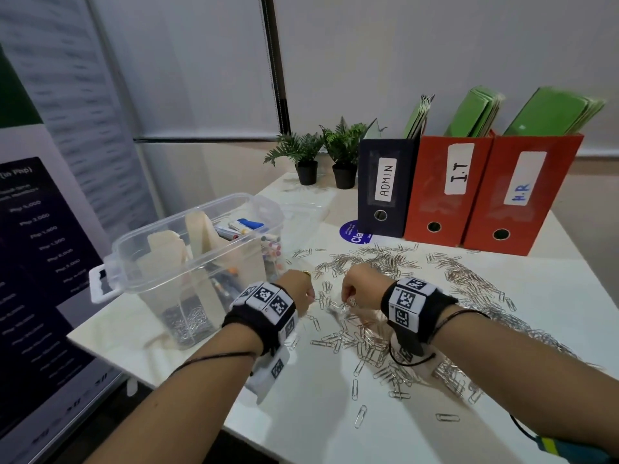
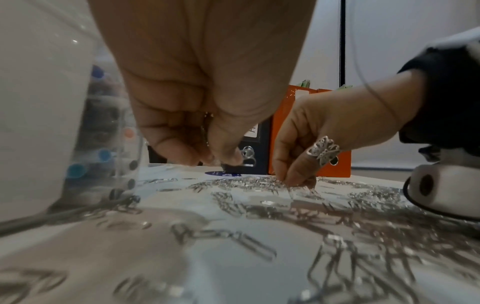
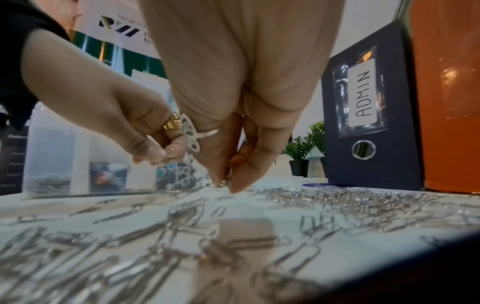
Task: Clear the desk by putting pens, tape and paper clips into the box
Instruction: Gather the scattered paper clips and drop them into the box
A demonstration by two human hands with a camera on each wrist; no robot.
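Two hands work at the centre of the frame over a white table strewn with silver wire paper clips. The left hand, wearing a gold ring, has its fingertips pinched together on a few clips just above the tabletop, right of the clear plastic box. The right hand, with a silver filigree ring, has its fingertips drawn together on clips at the tabletop, close beside the left hand but apart from it. The clips spread from the centre to the right edge and lower right of the frame. The box stands at left centre and already holds rolls of beige tape, coloured marker pens and a heap of clips at its bottom. At upper right stand a dark blue file box labelled ADMIN and two orange file boxes with green folders; two small potted plants sit left of them.
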